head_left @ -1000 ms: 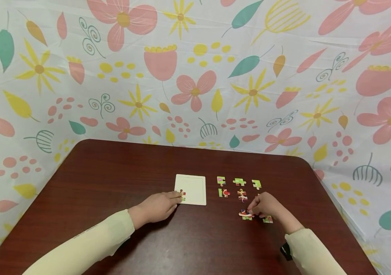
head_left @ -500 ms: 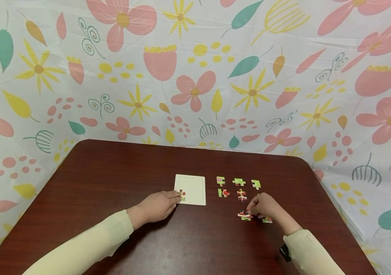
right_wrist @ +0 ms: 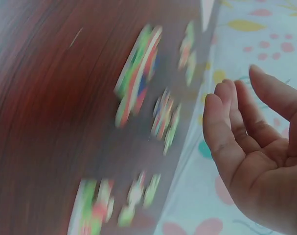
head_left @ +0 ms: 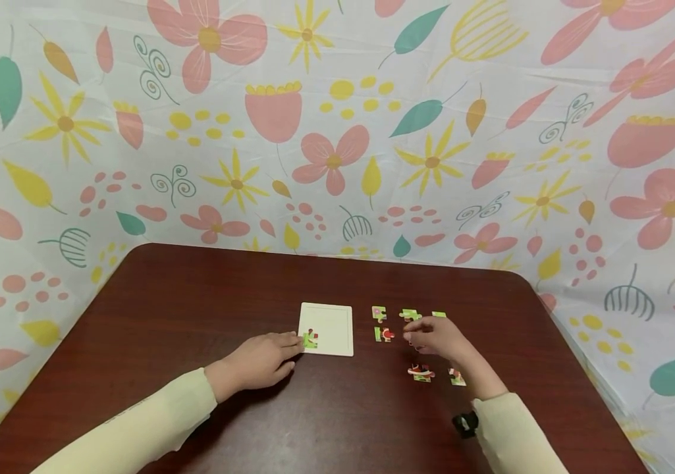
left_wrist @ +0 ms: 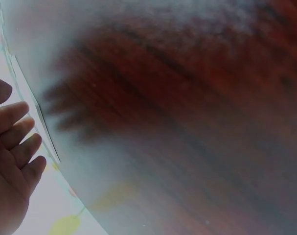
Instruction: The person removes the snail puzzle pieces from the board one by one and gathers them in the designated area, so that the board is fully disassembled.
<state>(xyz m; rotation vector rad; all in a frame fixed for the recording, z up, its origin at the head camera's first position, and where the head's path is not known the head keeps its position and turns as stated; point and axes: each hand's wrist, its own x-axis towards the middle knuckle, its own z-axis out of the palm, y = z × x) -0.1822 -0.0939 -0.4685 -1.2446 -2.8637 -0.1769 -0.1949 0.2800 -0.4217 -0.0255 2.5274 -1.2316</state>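
My left hand (head_left: pixel 257 361) lies at the left edge of a cream puzzle board (head_left: pixel 337 329), its fingertips right at the rim. In the board's lower left corner sits one green and red jigsaw piece (head_left: pixel 310 338). My right hand (head_left: pixel 440 339) hovers over the loose pieces to the right of the board, covering part of the middle row. The right wrist view shows this hand (right_wrist: pixel 258 142) with loosely bent fingers and nothing between them. Below it in the head view lies a red and white jigsaw piece (head_left: pixel 421 373).
More loose pieces lie in rough rows: a pink-flowered piece (head_left: pixel 378 313), a green piece (head_left: pixel 409 315), a red and green piece (head_left: pixel 383 334) and a lower right piece (head_left: pixel 458 377). A flowered cloth (head_left: pixel 331 131) hangs behind the dark wooden table (head_left: pixel 207 296).
My right hand has left the red and white piece and moved up and left over the middle row. My left hand has drawn back slightly, uncovering more of the piece on the board.
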